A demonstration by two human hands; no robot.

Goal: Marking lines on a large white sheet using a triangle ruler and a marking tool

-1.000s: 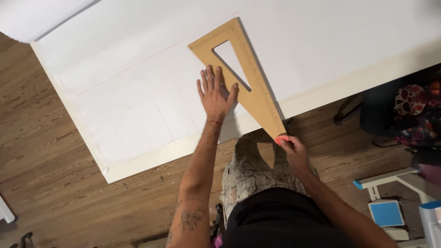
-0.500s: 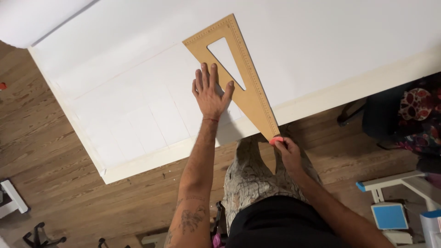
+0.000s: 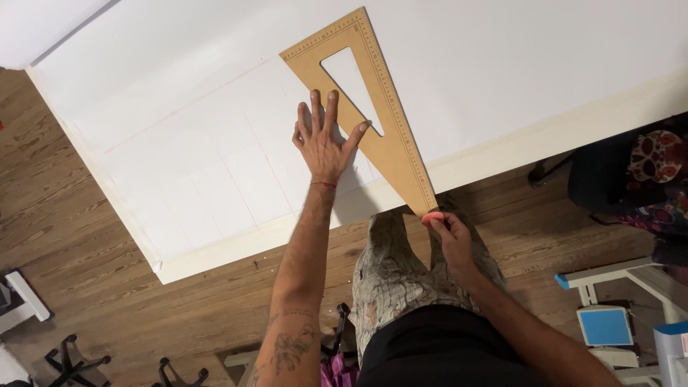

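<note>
A large wooden set-square triangle (image 3: 390,136) with a triangular cut-out lies on a big white sheet (image 3: 215,158) spread over a white table. My left hand (image 3: 324,140) is flat on the sheet with fingers spread, its fingertips pressing the triangle's left edge. At the triangle's lower tip, just off the table's near edge, my right hand (image 3: 450,233) pinches a small pink piece of chalk (image 3: 432,216). Faint ruled lines form a grid on the sheet left of my left hand.
The table's cream front edge (image 3: 229,244) runs diagonally across the view. Below it is wooden plank flooring (image 3: 107,308). A chair base (image 3: 68,362) sits at the lower left, a white frame with a blue pad (image 3: 605,322) at the lower right, dark patterned fabric (image 3: 656,165) at the right.
The view has drifted, with table and triangle sitting a little higher and left. My left hand stays flat against the triangle; my right hand keeps the pink chalk at the triangle's lower tip.
</note>
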